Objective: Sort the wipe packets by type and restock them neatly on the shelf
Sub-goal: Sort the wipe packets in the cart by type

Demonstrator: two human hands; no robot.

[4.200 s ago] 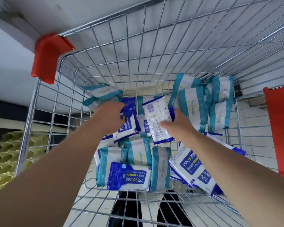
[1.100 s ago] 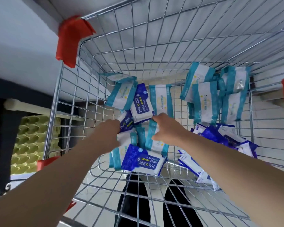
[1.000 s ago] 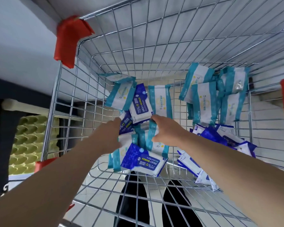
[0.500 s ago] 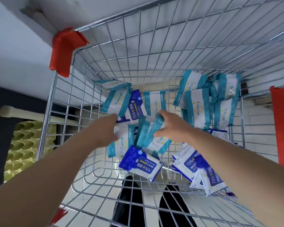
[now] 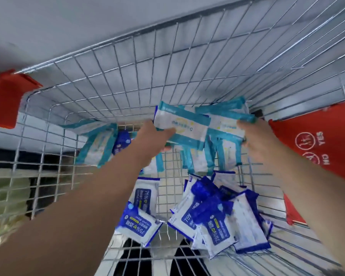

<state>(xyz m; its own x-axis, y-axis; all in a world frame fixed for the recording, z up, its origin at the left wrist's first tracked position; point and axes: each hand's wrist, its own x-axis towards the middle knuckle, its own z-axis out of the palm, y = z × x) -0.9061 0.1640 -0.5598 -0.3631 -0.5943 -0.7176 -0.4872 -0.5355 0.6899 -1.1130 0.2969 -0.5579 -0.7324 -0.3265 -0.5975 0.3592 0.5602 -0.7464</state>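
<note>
So they've got a whole fan of teal packets squeezed between both hands inside the wire cart. The left hand has its thumb clamped over the near edge of the bundle. The right hand is wrapped round the other end, fingers tucked behind where I can't see them properly. The bundle is up off the cart floor, between the two hands.

What worries me is that it's a loose, uneven stack of slippery pouches held only at the ends. Ease off the squeeze or tilt it and the middle ones will probably slide out. They'd land on the blue packets heaped below the right wrist, and then the types are mixed up. A few packets hang just under the bundle and may not be in the grip at all. There are also stray teal packets out past the left hand with a blue one wedged among them, easy to miss. No shelf in sight from here.

As for writing, the blue ones say "75%" in big print, plus Chinese characters and what looks like "Alcohol Wipes" in small print. The teal print is too blurred to read. The red panel beside the right hand says "YES" and "NO".
</note>
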